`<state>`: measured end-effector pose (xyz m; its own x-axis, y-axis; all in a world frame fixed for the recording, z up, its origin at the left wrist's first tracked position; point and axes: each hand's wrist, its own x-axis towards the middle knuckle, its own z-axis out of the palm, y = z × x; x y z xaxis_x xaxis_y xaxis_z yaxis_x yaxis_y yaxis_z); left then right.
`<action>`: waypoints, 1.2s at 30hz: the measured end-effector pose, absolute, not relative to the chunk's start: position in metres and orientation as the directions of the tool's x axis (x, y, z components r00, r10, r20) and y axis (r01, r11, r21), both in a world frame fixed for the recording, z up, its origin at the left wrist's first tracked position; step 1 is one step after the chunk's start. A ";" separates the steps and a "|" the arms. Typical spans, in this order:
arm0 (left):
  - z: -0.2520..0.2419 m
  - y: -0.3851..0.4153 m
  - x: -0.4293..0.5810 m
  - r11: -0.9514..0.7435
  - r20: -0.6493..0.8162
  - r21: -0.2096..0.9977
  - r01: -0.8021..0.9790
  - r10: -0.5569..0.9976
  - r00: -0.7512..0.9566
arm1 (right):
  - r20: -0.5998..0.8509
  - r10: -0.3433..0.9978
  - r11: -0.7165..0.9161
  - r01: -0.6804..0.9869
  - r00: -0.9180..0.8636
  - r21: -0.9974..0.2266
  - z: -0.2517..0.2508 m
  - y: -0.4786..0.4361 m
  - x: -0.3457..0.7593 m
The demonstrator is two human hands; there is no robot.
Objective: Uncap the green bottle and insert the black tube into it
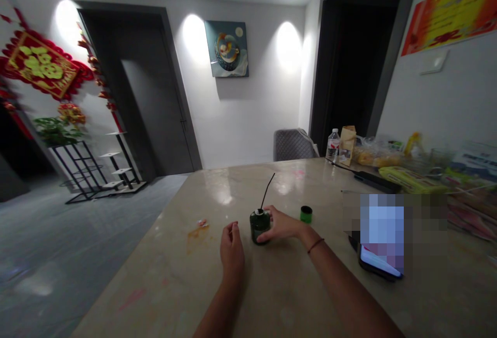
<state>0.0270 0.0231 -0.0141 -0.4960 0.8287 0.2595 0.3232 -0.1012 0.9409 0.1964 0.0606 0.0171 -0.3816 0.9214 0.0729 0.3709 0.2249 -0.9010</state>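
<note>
A squat dark-green bottle [259, 228] with a thin black straw [267, 190] — right hand [281, 226] grasping it, left hand [232, 248] curled empty beside it

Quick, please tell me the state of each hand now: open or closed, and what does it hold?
Left hand: loosely closed, holding nothing visible.
Right hand: closed around the dark green jar, holding it.

The squat jar [260, 226] is dark green, with a thin black straw [267, 190] rising toward one o'clock. At its three o'clock sits a small cap [306, 214], green with a black top. The bench [166, 268] is cream marble with faint veining, an orange smear [198, 233] at nine o'clock and a pink mark [132, 299] at eight.
</note>
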 end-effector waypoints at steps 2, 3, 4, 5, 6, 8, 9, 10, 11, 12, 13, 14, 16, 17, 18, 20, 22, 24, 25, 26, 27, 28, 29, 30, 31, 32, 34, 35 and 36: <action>-0.013 0.023 0.028 -0.095 0.251 0.943 0.318 0.832 -0.495 | 0.098 0.928 0.219 0.314 -0.358 -0.924 0.014 0.060 0.187; -0.012 0.023 0.028 -0.093 0.247 0.944 0.316 0.834 -0.493 | 0.124 0.935 0.228 0.295 -0.332 -0.928 0.014 0.060 0.182; -0.012 0.022 0.028 -0.092 0.245 0.945 0.314 0.836 -0.491 | 0.157 0.942 0.243 0.282 -0.296 -0.928 0.013 0.059 0.177; -0.011 0.022 0.028 -0.093 0.243 0.946 0.312 0.838 -0.488 | 0.194 0.949 0.261 0.273 -0.249 -0.926 0.012 0.058 0.171; -0.011 0.022 0.028 -0.094 0.242 0.947 0.309 0.840 -0.486 | 0.230 0.954 0.277 0.267 -0.195 -0.923 0.011 0.056 0.165; -0.011 0.022 0.028 -0.099 0.241 0.948 0.301 0.842 -0.483 | 0.307 0.951 0.304 0.285 -0.034 -0.909 0.006 0.052 0.153; -0.011 0.022 0.028 -0.101 0.240 0.949 0.298 0.843 -0.481 | 0.347 0.936 0.315 0.300 0.058 -0.900 0.002 0.050 0.147; -0.011 0.023 0.028 -0.103 0.240 0.950 0.294 0.845 -0.478 | 0.381 0.913 0.322 0.314 0.148 -0.893 -0.002 0.047 0.141; -0.011 0.023 0.027 -0.105 0.239 0.951 0.292 0.848 -0.473 | 0.408 0.884 0.324 0.329 0.230 -0.887 -0.006 0.044 0.135; -0.011 0.024 0.027 -0.107 0.239 0.951 0.290 0.850 -0.469 | 0.432 0.856 0.330 0.346 0.282 -0.878 -0.010 0.042 0.130; -0.012 0.025 0.027 -0.108 0.239 0.951 0.290 0.852 -0.465 | 0.450 0.836 0.333 0.362 0.313 -0.870 -0.013 0.039 0.126; -0.012 0.025 0.026 -0.108 0.239 0.951 0.290 0.853 -0.465 | 0.461 0.824 0.333 0.377 0.330 -0.864 -0.016 0.038 0.122; -0.013 0.026 0.026 -0.104 0.238 0.950 0.294 0.851 -0.469 | 0.466 0.822 0.330 0.393 0.328 -0.858 -0.020 0.036 0.118; -0.014 0.026 0.025 -0.100 0.238 0.950 0.297 0.848 -0.473 | 0.464 0.824 0.327 0.395 0.325 -0.859 -0.020 0.035 0.118; -0.014 0.026 0.025 -0.096 0.237 0.949 0.301 0.846 -0.477 | 0.461 0.827 0.327 0.393 0.322 -0.860 -0.021 0.036 0.117; -0.015 0.026 0.024 -0.091 0.237 0.947 0.307 0.844 -0.480 | 0.465 0.827 0.336 0.385 0.316 -0.860 -0.021 0.038 0.119; -0.016 0.026 0.024 -0.090 0.238 0.946 0.312 0.846 -0.477 | 0.472 0.824 0.347 0.379 0.312 -0.858 -0.021 0.041 0.121; -0.016 0.025 0.023 -0.090 0.238 0.945 0.315 0.849 -0.471 | 0.477 0.826 0.357 0.378 0.301 -0.855 -0.021 0.047 0.125; -0.017 0.025 0.023 -0.089 0.237 0.944 0.316 0.851 -0.469 | 0.480 0.827 0.359 0.381 0.293 -0.852 -0.021 0.051 0.127; -0.017 0.026 0.023 -0.088 0.237 0.944 0.318 0.852 -0.467 | 0.481 0.829 0.358 0.388 0.287 -0.849 -0.021 0.055 0.130; -0.018 0.026 0.023 -0.087 0.237 0.943 0.320 0.853 -0.466 | 0.480 0.831 0.353 0.401 0.280 -0.845 -0.021 0.060 0.133; -0.018 0.027 0.023 -0.085 0.236 0.943 0.323 0.853 -0.465 | 0.478 0.836 0.344 0.420 0.271 -0.840 -0.021 0.066 0.136; -0.019 0.027 0.023 -0.082 0.235 0.942 0.326 0.854 -0.464 | 0.472 0.842 0.330 0.441 0.263 -0.834 -0.020 0.072 0.139; -0.019 0.028 0.023 -0.078 0.234 0.941 0.330 0.855 -0.464 | 0.461 0.851 0.313 0.464 0.251 -0.829 -0.020 0.078 0.143; -0.020 0.028 0.023 -0.073 0.232 0.940 0.334 0.855 -0.463 | 0.448 0.863 0.298 0.481 0.234 -0.825 -0.020 0.085 0.146; -0.020 0.029 0.023 -0.069 0.230 0.939 0.338 0.856 -0.463 | 0.433 0.874 0.285 0.490 0.221 -0.824 -0.020 0.093 0.150; -0.021 0.029 0.023 -0.061 0.227 0.936 0.346 0.858 -0.461 | 0.411 0.891 0.275 0.492 0.193 -0.826 -0.020 0.110 0.157; -0.022 0.030 0.024 -0.059 0.225 0.935 0.349 0.859 -0.459 | 0.404 0.896 0.274 0.487 0.183 -0.829 -0.021 0.119 0.161; -0.022 0.030 0.024 -0.057 0.224 0.934 0.351 0.861 -0.457 | 0.401 0.900 0.281 0.478 0.170 -0.832 -0.022 0.128 0.164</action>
